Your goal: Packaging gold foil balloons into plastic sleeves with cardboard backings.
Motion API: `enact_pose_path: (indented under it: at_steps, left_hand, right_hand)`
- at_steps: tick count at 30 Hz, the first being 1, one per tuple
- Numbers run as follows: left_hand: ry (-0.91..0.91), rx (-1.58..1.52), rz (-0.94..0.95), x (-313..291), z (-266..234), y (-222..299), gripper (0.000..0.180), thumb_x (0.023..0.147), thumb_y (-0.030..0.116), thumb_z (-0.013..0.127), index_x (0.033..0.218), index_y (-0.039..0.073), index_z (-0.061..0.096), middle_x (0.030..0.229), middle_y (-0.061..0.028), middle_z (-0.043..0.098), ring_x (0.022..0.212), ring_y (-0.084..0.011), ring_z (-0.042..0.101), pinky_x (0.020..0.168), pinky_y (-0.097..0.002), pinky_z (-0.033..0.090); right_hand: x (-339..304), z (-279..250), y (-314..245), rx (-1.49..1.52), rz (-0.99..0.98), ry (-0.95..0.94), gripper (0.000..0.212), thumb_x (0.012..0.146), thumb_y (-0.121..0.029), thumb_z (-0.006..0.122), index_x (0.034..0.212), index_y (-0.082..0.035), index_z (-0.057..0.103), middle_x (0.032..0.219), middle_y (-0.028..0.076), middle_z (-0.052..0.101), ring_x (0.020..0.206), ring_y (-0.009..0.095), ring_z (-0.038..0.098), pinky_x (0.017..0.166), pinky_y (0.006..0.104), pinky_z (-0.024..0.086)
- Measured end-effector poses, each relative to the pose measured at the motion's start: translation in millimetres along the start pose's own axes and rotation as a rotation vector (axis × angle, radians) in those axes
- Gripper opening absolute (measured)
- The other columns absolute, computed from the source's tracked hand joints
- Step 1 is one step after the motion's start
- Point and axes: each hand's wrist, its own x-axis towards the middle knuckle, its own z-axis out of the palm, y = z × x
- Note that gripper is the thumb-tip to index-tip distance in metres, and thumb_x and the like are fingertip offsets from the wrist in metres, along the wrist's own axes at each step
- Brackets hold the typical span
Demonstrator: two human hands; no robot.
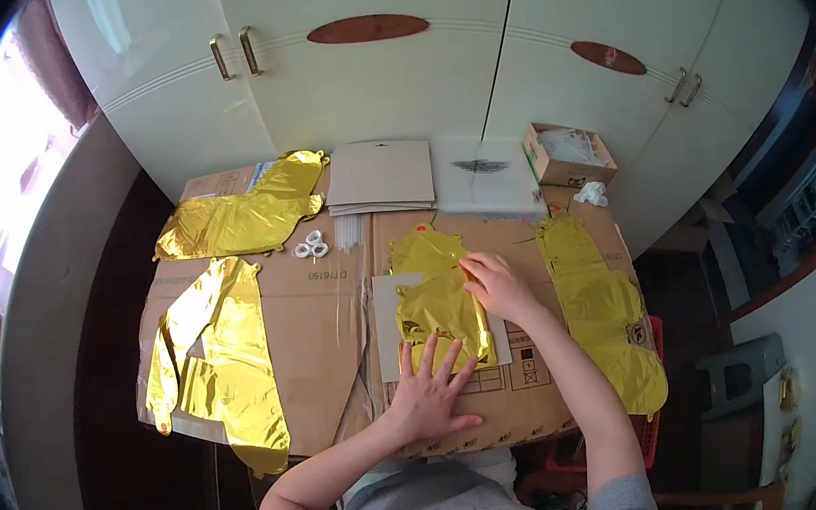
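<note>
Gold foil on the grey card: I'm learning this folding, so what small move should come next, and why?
Probably press the foil flat with the right hand: it looks puffed and crinkled on the card, while the left hand pins its near edge.

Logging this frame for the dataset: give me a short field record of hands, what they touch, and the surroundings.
left hand: flat, fingers spread, pressing the lower edge of the folded gold foil balloon
right hand: on the balloon's upper right edge
under it: grey card sheet
surface: flattened cardboard
left side: two more gold foil pieces
right side: gold foil strip
back: card stack, small open box
</note>
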Motion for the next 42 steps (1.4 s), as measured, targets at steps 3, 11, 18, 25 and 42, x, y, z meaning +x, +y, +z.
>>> enact_pose_path:
  at_steps: [3, 11, 18, 25, 42]
  left_hand:
    - [0.032, 0.003, 0.006, -0.3, 4.3, 0.0, 0.092, 0.079, 0.081, 0.04, 0.15, 0.022, 0.033, 0.154, -0.0172, 0.028, 0.141, -0.049, 0.019, 0.104, -0.0748, 0.013]
    - [0.066, -0.001, -0.007, -1.8, 5.0, 7.5, 0.09, 0.078, 0.082, 0.041, 0.148, 0.027, 0.035, 0.152, -0.0195, 0.029, 0.138, -0.0532, 0.021, 0.1, -0.0784, 0.015]
    - [-0.001, -0.022, -0.024, -30.8, 4.6, 26.5, 0.09, 0.075, 0.082, 0.046, 0.148, 0.03, 0.036, 0.154, -0.017, 0.027, 0.139, -0.0531, 0.019, 0.099, -0.0793, 0.015]
    - [-0.049, -0.059, -0.036, -57.6, 1.0, 46.7, 0.09, 0.072, 0.081, 0.052, 0.147, 0.034, 0.035, 0.154, -0.0132, 0.028, 0.138, -0.053, 0.018, 0.098, -0.0797, 0.018]
    - [-0.089, -0.038, -0.073, -55.3, 2.0, 47.3, 0.103, 0.068, 0.084, 0.051, 0.146, 0.017, 0.038, 0.154, -0.0138, 0.029, 0.139, -0.0523, 0.018, 0.098, -0.0802, 0.014]
  right_hand:
    - [1.3, 4.6, 4.6, 0.055, -0.046, 0.106, 0.043, 0.085, -0.019, 0.067, 0.124, -0.005, 0.057, 0.117, 0.013, 0.058, 0.109, 0.034, 0.054, 0.094, 0.0423, 0.045]
    - [-2.3, 1.0, 8.0, 0.135, -0.01, 0.045, 0.043, 0.087, -0.019, 0.064, 0.126, -0.004, 0.054, 0.118, 0.016, 0.057, 0.113, 0.036, 0.052, 0.097, 0.0435, 0.043]
    - [-43.6, -3.5, -17.5, 0.119, 0.008, 0.024, 0.044, 0.088, -0.02, 0.064, 0.128, -0.004, 0.053, 0.119, 0.018, 0.058, 0.115, 0.037, 0.052, 0.1, 0.0445, 0.042]
    - [-91.0, -8.1, -41.7, 0.186, -0.005, 0.015, 0.055, 0.088, -0.023, 0.065, 0.136, -0.004, 0.045, 0.124, 0.019, 0.056, 0.118, 0.038, 0.051, 0.104, 0.0464, 0.039]
    - [-148.9, -19.7, -83.7, 0.037, 0.065, -0.239, 0.115, 0.066, -0.046, 0.083, 0.149, -0.001, 0.017, 0.152, 0.022, 0.028, 0.143, 0.035, 0.025, 0.118, 0.048, 0.019]
